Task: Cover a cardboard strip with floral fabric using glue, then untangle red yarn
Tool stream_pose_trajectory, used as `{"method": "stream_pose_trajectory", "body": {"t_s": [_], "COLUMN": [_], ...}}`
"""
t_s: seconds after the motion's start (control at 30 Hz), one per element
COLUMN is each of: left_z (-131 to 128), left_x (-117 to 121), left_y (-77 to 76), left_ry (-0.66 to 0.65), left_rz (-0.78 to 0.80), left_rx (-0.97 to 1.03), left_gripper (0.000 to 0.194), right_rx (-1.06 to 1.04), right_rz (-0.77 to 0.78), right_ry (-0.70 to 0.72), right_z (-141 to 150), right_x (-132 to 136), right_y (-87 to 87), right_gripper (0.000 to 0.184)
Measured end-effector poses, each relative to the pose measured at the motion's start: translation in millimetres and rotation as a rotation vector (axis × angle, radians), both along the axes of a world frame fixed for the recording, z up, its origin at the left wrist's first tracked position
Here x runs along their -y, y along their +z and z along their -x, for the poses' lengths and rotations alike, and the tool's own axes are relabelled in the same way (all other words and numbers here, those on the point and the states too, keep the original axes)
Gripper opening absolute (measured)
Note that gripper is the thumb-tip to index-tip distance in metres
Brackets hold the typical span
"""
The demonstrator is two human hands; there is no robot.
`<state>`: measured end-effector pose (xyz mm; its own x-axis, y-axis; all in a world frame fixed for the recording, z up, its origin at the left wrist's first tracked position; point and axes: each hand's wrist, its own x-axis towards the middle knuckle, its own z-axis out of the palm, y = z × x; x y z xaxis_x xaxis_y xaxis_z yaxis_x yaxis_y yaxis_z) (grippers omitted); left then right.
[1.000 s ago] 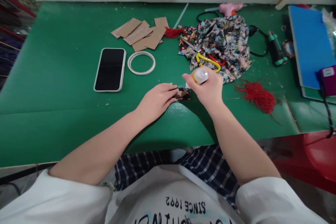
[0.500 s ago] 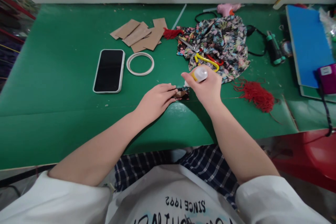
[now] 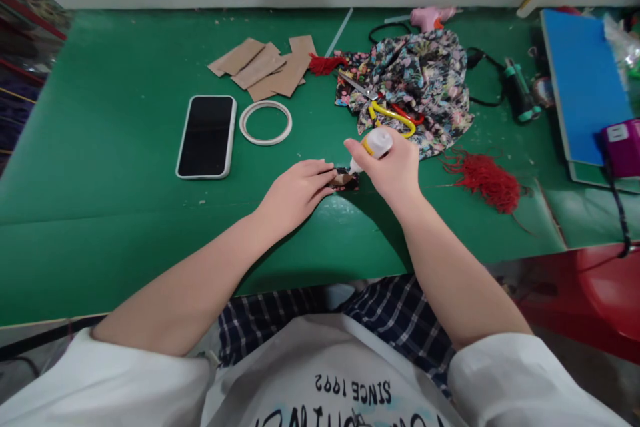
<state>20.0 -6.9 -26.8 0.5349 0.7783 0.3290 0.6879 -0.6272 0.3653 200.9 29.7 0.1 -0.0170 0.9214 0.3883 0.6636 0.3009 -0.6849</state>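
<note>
— What do the hands hold?

— The left hand [image 3: 300, 188], open and palm down, pins a small piece of floral cloth and brown card [image 3: 345, 179] to the green table [image 3: 125, 147]; the right hand [image 3: 401, 172] grips a white squeeze bottle [image 3: 381, 141], its nozzle at the piece's right end.

— The nearest risk?

— Too hard a squeeze could flood the narrow piece and smear the left fingertips; light pressure could let it skid.

— And farther off?

— Scissors [image 3: 393, 118] rest on crumpled floral cloth [image 3: 443, 73], their handles close enough to snag a forward-sliding right hand.
</note>
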Motion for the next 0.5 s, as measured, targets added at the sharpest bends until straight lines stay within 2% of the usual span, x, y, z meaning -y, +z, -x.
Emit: {"method": "stream_pose_trajectory", "body": {"t_s": [0.13,0.3,0.5], "left_z": [-0.2,-0.3,0.3], "left_x": [-0.1,0.2,-0.4], "left_y": [0.6,0.2,0.0], "left_ry": [-0.009,-0.004,0.004], "left_rz": [0.011,0.022,0.048], "left_rx": [-0.004,-0.006,-0.017], "left_gripper": [0.031,0.033,0.033], "right_rx": [-0.002,-0.012,-0.010], "right_rz": [0.008,-0.021,-0.001], "right_ry": [0.027,-0.028,-0.016], "right_z": [0.7,-0.6,-1.4], "right_x": [0.6,-0.4,0.0], "right_y": [-0.1,0.4,2.2], "right_gripper": [0.043,0.043,0.041]}}
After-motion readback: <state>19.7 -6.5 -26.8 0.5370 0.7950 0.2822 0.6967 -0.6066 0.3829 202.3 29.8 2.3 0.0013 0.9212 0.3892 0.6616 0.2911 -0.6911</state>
